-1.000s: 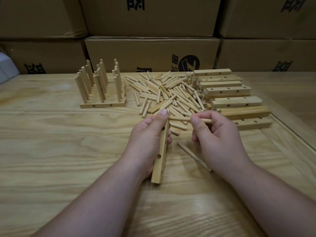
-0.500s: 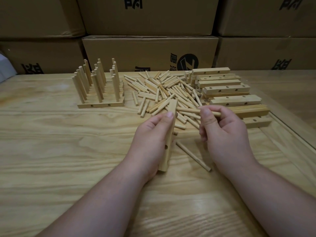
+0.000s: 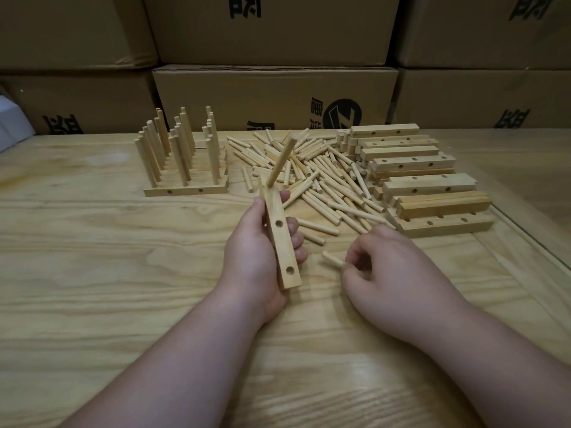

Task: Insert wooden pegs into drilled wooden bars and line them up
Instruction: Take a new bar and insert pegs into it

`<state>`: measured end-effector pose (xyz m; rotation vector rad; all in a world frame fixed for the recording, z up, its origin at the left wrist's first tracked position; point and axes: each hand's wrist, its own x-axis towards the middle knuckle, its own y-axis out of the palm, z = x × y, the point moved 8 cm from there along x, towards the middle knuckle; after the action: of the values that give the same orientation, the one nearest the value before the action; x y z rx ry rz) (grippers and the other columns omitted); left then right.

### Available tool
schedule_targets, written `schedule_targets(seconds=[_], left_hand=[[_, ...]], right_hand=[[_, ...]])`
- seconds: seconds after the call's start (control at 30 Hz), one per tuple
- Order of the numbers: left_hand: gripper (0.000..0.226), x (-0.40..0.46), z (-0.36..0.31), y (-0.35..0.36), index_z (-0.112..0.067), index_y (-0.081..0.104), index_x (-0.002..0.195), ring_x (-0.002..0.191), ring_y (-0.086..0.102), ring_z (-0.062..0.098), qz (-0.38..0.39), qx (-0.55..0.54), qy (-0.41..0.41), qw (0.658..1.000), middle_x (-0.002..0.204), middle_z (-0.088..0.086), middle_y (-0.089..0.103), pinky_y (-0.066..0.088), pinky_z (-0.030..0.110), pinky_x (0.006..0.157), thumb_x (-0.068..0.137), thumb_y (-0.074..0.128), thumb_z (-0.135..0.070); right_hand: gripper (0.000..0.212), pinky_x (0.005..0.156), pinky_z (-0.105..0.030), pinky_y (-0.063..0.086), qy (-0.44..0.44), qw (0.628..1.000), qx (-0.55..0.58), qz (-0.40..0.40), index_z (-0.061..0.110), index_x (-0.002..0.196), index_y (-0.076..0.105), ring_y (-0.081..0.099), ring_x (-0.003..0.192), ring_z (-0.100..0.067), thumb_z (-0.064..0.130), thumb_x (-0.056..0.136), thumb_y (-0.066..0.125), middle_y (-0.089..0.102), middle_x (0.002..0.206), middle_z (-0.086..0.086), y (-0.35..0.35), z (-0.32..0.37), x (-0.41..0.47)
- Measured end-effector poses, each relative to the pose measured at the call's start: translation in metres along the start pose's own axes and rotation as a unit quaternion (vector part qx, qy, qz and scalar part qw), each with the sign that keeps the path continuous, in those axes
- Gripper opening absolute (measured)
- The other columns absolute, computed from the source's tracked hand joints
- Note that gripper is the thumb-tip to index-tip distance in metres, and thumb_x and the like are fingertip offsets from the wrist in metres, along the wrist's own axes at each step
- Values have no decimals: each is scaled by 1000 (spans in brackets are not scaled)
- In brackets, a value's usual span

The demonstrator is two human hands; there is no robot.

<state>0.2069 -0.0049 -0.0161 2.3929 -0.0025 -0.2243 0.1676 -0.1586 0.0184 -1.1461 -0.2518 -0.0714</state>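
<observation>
My left hand (image 3: 256, 261) grips a drilled wooden bar (image 3: 280, 242) above the table, its face with two empty holes turned up toward me. One peg (image 3: 281, 160) stands in the bar's far hole and leans to the right. My right hand (image 3: 392, 273) rests low on the table to the right of the bar and pinches a loose peg (image 3: 333, 260) lying there. A heap of loose pegs (image 3: 321, 174) lies beyond both hands. Finished bars with upright pegs (image 3: 182, 162) stand in a row at the back left.
A stack of empty drilled bars (image 3: 426, 180) lies at the right, close to the table's raised edge (image 3: 531, 239). Cardboard boxes (image 3: 275, 94) form a wall behind the table. A white object (image 3: 9, 128) shows at the far left.
The peg my right hand held now stands in the bar's far hole. My left hand turned the bar face up. My right hand dropped to the table onto a loose peg.
</observation>
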Motion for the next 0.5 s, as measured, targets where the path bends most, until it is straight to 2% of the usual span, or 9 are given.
schedule_targets(seconds=[0.07, 0.13, 0.23, 0.37, 0.5], left_hand=[[36, 0, 0, 1, -10, 66, 109, 55, 38, 13, 16, 5, 2, 1000, 67, 3, 44, 33, 25, 46, 101, 38, -31], [35, -1, 1, 3, -8, 65, 106, 55, 39, 14, 28, 20, 7, 999, 68, 4, 43, 32, 26, 48, 99, 37, -27], [30, -3, 2, 6, -10, 67, 107, 56, 38, 13, 36, 55, 18, 998, 69, 3, 43, 30, 27, 50, 99, 43, -26], [31, -3, 2, 7, -13, 74, 107, 55, 44, 11, 42, 105, 30, 993, 66, 0, 49, 36, 24, 48, 103, 47, -29], [31, -4, 1, 8, -16, 76, 111, 54, 47, 11, 51, 133, 50, 989, 63, 0, 49, 40, 24, 48, 97, 56, -35]], right_hand=[[7, 61, -19, 40, -7, 997, 51, -51, 35, 85, 55, 53, 76, -1, 38, 90, 57, 53, 83, 17, -9, 1, 0], [5, 53, -17, 40, -18, 988, 119, -98, 36, 88, 55, 57, 75, 1, 40, 92, 55, 60, 79, 16, -19, 2, -2], [7, 64, -10, 44, -64, 968, 198, -139, 37, 88, 58, 59, 82, 4, 36, 94, 59, 61, 94, 26, -27, 10, -6], [7, 71, -11, 48, -100, 953, 245, -151, 32, 96, 70, 64, 88, 0, 26, 92, 69, 67, 87, 20, -27, 13, -8], [10, 73, -13, 49, -110, 948, 260, -148, 28, 96, 75, 65, 91, -3, 23, 87, 74, 69, 90, 18, -28, 14, -7]])
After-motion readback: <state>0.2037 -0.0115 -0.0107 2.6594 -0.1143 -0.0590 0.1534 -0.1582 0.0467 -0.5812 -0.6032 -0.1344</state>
